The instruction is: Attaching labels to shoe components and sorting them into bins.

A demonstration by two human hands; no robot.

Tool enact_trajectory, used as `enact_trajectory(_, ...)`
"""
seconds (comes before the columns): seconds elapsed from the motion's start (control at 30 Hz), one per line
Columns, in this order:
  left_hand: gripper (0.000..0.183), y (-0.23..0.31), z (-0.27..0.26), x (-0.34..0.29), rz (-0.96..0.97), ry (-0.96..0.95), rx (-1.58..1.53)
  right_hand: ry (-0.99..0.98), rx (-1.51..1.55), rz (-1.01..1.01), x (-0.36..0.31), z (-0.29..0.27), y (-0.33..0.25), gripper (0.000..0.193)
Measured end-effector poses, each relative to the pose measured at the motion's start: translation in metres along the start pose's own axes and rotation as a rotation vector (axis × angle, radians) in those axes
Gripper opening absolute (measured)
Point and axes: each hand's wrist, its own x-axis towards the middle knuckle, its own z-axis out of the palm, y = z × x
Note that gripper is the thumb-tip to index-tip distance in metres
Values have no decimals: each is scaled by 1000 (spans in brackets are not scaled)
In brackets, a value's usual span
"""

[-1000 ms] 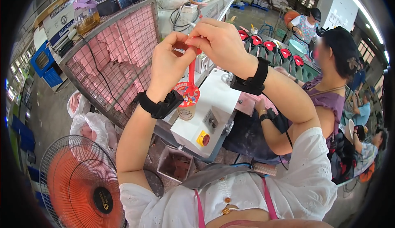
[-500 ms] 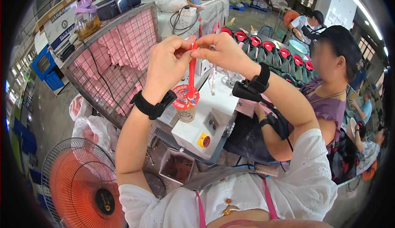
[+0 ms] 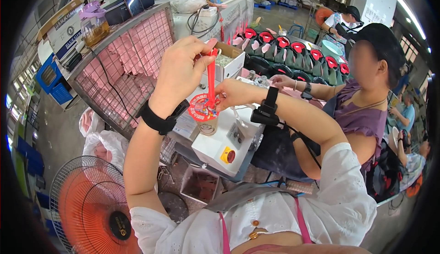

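Pale beige drinks cup (image 3: 208,128) with a printed line figure on its side: stands upright on a white box-shaped machine housing (image 3: 211,149). Round red lid (image 3: 200,109) with multicoloured print: seated over the cup mouth. Long, narrow, glossy red strip (image 3: 211,76): rises near-vertically from the lid; upper end pinched by the left hand (image 3: 178,68), lower end just beside the fingertips of the right hand (image 3: 237,94). Whether strap or straw cannot be determined.

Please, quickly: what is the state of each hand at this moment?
Left hand: closed, pinching the red strap near its top.
Right hand: curled close to the cup lid; whether it grips anything cannot be told.
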Motion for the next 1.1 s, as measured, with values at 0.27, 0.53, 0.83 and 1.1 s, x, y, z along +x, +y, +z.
enact_trajectory(0.27, 13, -2, 0, -1, 4, 3, -15, -183, 261, 46, 26, 2, 20, 25)
enact_trajectory(0.53, 15, 1, 7, -3, -97, -27, -159, -200, 759, 262, 43, 13, 48, 12)
enact_trajectory(0.83, 16, -2, 8, -2, -66, -35, -142, -166, 762, 269, 39, 8, 36, 11)
enact_trajectory(1.1, 16, -6, 6, -3, -95, -31, -148, -216, 617, 312, 47, 2, 23, 10)
